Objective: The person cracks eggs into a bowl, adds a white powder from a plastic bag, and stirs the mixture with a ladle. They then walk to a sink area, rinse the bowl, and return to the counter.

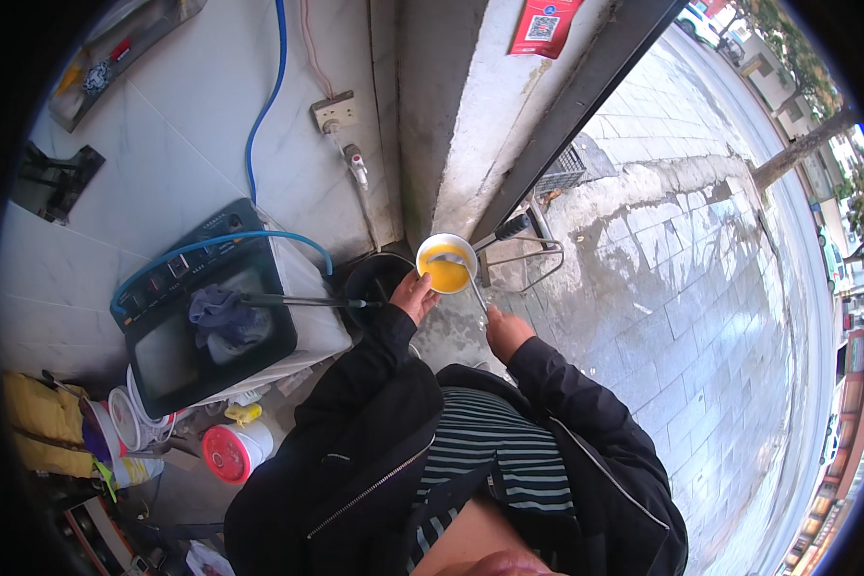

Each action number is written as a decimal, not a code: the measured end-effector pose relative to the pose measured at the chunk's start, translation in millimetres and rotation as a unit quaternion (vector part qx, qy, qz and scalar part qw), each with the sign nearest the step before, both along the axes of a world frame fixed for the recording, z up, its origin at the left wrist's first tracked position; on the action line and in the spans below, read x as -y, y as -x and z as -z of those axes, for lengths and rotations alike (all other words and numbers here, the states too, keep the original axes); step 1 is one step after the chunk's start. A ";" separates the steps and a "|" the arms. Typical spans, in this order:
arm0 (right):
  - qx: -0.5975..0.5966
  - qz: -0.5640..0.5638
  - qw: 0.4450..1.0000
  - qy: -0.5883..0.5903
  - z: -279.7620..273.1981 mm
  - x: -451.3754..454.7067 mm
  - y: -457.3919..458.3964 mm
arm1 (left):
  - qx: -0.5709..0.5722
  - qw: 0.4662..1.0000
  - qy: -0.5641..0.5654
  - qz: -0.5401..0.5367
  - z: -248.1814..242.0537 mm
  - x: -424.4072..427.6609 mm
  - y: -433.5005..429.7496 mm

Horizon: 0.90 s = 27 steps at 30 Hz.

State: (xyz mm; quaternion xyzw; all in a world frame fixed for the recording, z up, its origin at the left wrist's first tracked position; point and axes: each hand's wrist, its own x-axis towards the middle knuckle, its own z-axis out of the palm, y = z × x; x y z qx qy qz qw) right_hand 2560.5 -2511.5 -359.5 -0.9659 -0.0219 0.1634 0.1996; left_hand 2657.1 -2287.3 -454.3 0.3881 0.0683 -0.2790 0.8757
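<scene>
My left hand [413,297] holds a small white bowl [421,253] by its near left side, with the thumb at the rim. Yellow liquid [448,277], perhaps beaten egg, lies in the bowl. In my right hand [510,335] is the handle of a metal spoon [479,293]. The spoon's head rests inside the bowl, partly in the liquid. Just beyond the bowl, a black-handled object [513,227] leans near the wall; the bowl hides part of it.
On the left stands a twin-tub washing machine [288,288] with cloth on its top and a blue hose [266,234]. A black bucket [363,277] sits beside it. A red-lidded bucket [227,455] stands lower left. A metal frame [540,263] borders the paved sidewalk [662,302].
</scene>
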 end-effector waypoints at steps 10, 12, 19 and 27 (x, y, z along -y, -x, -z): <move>0.018 0.020 0.998 -0.048 -21.2 49.6 43.7 | -0.019 1.000 -0.009 0.011 3.3 48.0 18.9; 0.017 0.023 0.999 -0.021 -23.4 60.4 45.9 | -0.023 1.000 -0.016 0.010 3.4 59.0 23.2; 0.031 0.056 0.998 0.005 -33.2 96.9 65.6 | -0.031 0.998 -0.014 0.053 5.0 97.8 31.4; 0.079 0.116 0.989 -0.055 -42.0 133.5 95.1 | -0.025 0.996 -0.037 0.083 2.0 144.3 40.4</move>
